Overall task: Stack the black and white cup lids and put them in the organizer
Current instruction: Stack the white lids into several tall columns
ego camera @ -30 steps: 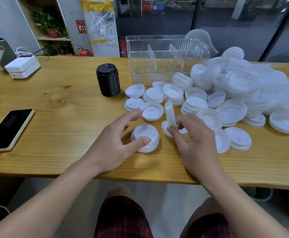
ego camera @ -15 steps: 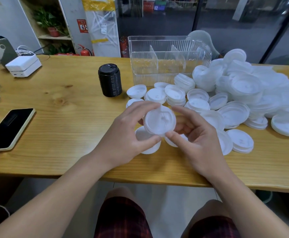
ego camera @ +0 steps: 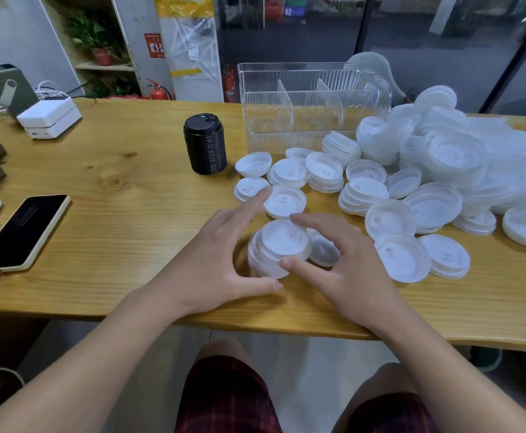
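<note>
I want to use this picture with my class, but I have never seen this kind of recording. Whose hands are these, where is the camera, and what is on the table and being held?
No machine here: a person wears a camera on the head, looking down at their own bare hands. The left hand and right hand close round a small stack of white lids resting on the wooden table; how firm either grip is cannot be told. Many loose white lids lie to the right. A finished stack of black lids stands upright. Behind is the clear organizer with dividers; I see no lids in it. At the left lie a phone and a white box.
</note>
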Available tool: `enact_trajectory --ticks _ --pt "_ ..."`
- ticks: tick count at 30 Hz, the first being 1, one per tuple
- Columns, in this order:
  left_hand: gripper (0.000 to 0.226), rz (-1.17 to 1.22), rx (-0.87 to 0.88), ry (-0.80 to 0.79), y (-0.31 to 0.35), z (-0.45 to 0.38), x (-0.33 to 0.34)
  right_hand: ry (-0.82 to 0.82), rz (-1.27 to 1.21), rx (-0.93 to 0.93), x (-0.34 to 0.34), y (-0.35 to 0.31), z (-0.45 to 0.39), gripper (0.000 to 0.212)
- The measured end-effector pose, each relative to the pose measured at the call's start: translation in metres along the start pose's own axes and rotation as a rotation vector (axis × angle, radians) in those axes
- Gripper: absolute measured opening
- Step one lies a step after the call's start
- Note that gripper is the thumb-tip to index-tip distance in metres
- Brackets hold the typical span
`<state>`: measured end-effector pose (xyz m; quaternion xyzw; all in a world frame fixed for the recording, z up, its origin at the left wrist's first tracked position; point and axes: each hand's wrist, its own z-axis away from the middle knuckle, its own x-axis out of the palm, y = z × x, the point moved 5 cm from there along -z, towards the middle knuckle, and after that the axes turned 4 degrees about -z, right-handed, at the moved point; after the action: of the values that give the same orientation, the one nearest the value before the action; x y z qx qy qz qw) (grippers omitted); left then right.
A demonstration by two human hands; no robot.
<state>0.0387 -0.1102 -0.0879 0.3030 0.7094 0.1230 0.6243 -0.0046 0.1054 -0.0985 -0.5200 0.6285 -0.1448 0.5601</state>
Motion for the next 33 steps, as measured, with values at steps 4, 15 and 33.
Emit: enact_trajectory --ticks 4,15,33 --pt "0.133 0.034 -0.067 0.009 -0.008 -0.002 0.01 0.0 0.104 -0.038 0.007 -0.004 -0.003 0.06" --pt "0.125 0.033 -0.101 0.028 -0.017 -0.003 0.013 0.04 0.212 -0.103 0.008 -0.004 -0.002 0.065" --pt "0.079 -0.088 0.025 -0.021 -0.006 -0.004 0.019 0.117 0.307 -0.01 0.0 0.011 0.005 0.056"
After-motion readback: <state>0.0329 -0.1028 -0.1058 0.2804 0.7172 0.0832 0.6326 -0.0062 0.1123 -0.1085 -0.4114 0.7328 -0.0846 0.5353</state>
